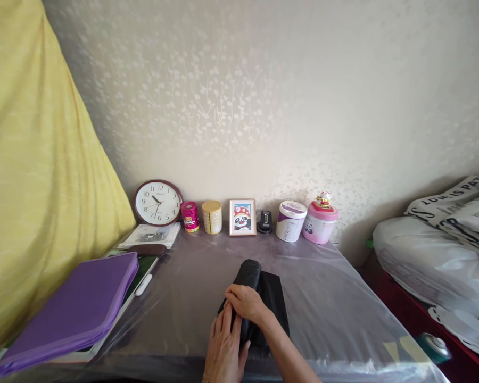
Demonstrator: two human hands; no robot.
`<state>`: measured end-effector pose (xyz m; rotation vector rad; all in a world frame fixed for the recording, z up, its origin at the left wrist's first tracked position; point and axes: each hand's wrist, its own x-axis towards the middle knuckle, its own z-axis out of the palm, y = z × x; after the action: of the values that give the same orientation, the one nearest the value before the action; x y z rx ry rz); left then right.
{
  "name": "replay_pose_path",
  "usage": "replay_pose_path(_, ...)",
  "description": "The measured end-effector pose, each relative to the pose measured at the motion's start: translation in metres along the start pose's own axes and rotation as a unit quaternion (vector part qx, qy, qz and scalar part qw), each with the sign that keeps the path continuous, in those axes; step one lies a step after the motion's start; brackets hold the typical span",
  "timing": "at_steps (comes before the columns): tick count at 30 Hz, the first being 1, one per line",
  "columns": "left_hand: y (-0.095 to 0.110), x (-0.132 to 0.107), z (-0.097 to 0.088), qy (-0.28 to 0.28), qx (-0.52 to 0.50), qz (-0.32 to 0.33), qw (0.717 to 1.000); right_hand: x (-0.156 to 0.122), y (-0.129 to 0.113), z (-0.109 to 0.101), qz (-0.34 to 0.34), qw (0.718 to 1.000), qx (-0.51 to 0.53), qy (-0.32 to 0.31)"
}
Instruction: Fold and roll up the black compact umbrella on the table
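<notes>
A black, smooth piece of folded cloth lies on the plastic-covered table in front of me. Its left part forms a thick roll that points away from me, while the right part spreads flat. My right hand reaches across from the right and curls its fingers over the roll. Nearer to me, my left hand rests along the roll's left side, fingers stretched out and thumb apart. The two hands touch at the fingertips, and they hide the near left part of the cloth.
Along the wall stand a clock, a pink tin, a yellow-lidded can, a framed panda picture, a small black device and two tubs. A purple folder lies left; stuffed bags sit right.
</notes>
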<state>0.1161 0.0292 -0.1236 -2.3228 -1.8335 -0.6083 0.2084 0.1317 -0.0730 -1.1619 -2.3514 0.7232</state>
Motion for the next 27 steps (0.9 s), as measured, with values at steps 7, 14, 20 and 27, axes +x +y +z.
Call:
replay_pose_path(7, -0.006, -0.005, 0.015, -0.021, -0.020, 0.006, 1.000, -0.023, 0.004, 0.000, -0.144, 0.983, 0.067, 0.097)
replay_pose_path(14, -0.007, -0.004, 0.020, -0.034, -0.012, 0.000, 0.999, 0.000, 0.043, -0.002, -0.165, 0.981, -0.011, 0.100)
replay_pose_path(20, -0.007, -0.004, 0.016, -0.085, -0.009, -0.030, 0.996, 0.042, 0.069, -0.010, -0.060, 0.986, -0.091, 0.122)
replay_pose_path(27, 0.008, -0.002, -0.005, -0.078, -0.003, -0.053, 0.996, 0.028, 0.111, -0.043, 0.133, 0.964, -0.062, 0.223)
